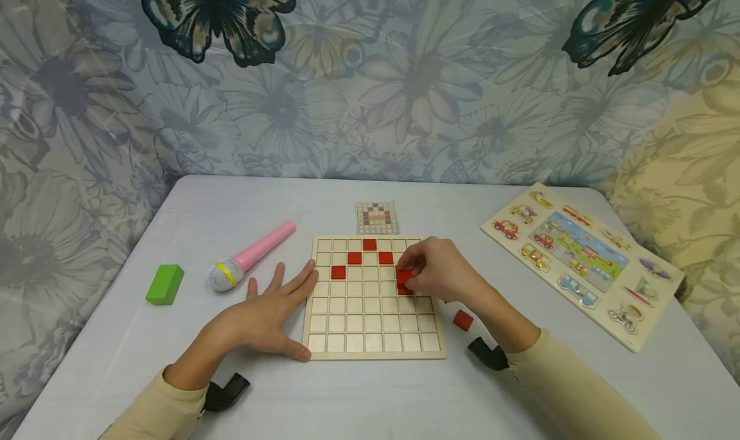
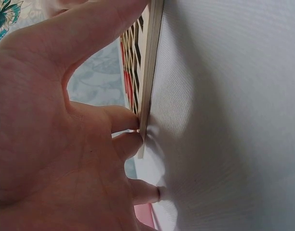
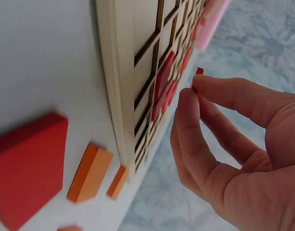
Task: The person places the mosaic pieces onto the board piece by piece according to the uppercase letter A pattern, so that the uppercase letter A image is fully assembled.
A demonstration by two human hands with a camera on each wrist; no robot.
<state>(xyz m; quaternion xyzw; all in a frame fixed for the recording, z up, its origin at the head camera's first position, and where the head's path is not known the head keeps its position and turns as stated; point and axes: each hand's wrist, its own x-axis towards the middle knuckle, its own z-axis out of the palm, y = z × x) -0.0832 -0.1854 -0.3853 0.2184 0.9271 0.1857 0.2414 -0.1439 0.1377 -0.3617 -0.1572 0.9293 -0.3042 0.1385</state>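
A wooden grid board [image 1: 370, 355] lies flat on the table, with several red square tiles [image 1: 338, 272] set in its cells. My left hand [image 1: 266, 318] spreads along the board's left side, fingertips and thumb right at the frame; the left wrist view shows the fingers straight. Over the right part of the grid is my right hand [image 1: 442, 270]. Between its thumb and index finger it pinches a small red tile [image 3: 199, 71], mostly covered by the fingertips. Just beyond the board's upper edge lies a small pattern card [image 1: 377, 218] with a printed grid.
Beside the board on the right lie a loose red tile [image 1: 463, 320] and orange tiles [image 3: 89, 173]. A pink toy microphone [image 1: 266, 247] and a green block [image 1: 164, 284] are at the left. A vehicle puzzle board [image 1: 584, 260] lies at the right.
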